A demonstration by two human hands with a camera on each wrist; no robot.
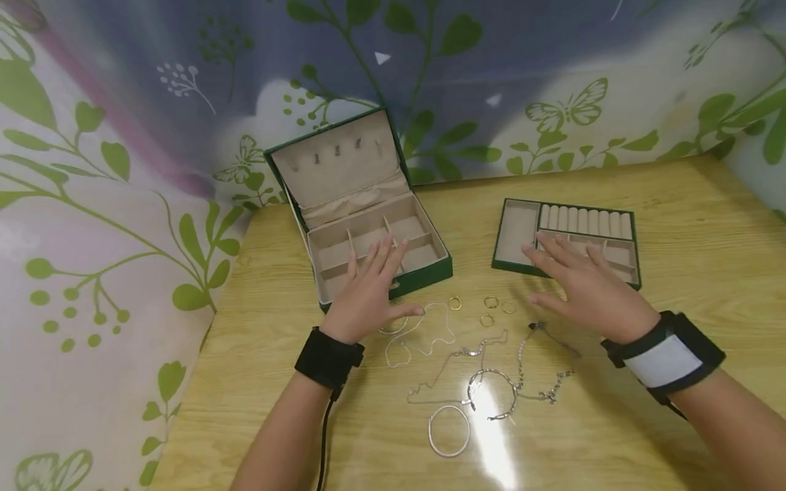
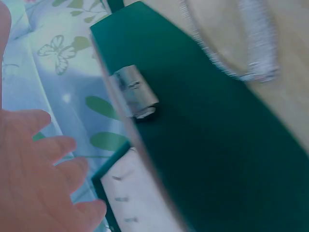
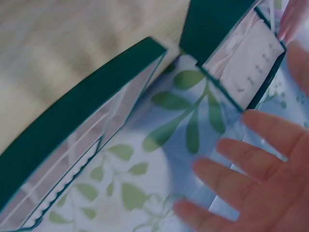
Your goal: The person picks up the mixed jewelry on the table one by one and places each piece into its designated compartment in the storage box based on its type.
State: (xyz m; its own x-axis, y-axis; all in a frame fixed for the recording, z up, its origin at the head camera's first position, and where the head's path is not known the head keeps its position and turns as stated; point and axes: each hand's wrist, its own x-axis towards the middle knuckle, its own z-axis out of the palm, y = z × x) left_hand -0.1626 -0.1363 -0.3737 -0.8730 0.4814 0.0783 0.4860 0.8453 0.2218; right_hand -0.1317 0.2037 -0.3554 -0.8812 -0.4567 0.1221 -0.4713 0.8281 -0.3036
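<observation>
In the head view my left hand (image 1: pixel 366 298), fingers spread, is over the front of an open green jewelry box (image 1: pixel 424 276) with beige compartments. A metal clasp (image 2: pixel 135 92) shows on the box's front in the left wrist view. My right hand (image 1: pixel 583 290), also with spread fingers, is over the front of a green jewelry tray (image 1: pixel 518 232) with ring rolls (image 1: pixel 586 219). Neither hand holds anything. Between them lie several gold rings (image 1: pixel 491 301). Nearer are a thin silver necklace (image 1: pixel 451 334), chains with charms (image 1: pixel 555 387), an open bangle (image 1: pixel 514 395) and a round bangle (image 1: pixel 449 455).
Everything stands on a wooden table (image 1: pixel 694 232). Behind it hangs a leaf-and-butterfly patterned cloth (image 1: pixel 467 68), which also covers the left side. The box's raised lid (image 1: pixel 344 164) leans back close to that cloth. A black cable (image 1: pixel 325 436) runs along the left forearm.
</observation>
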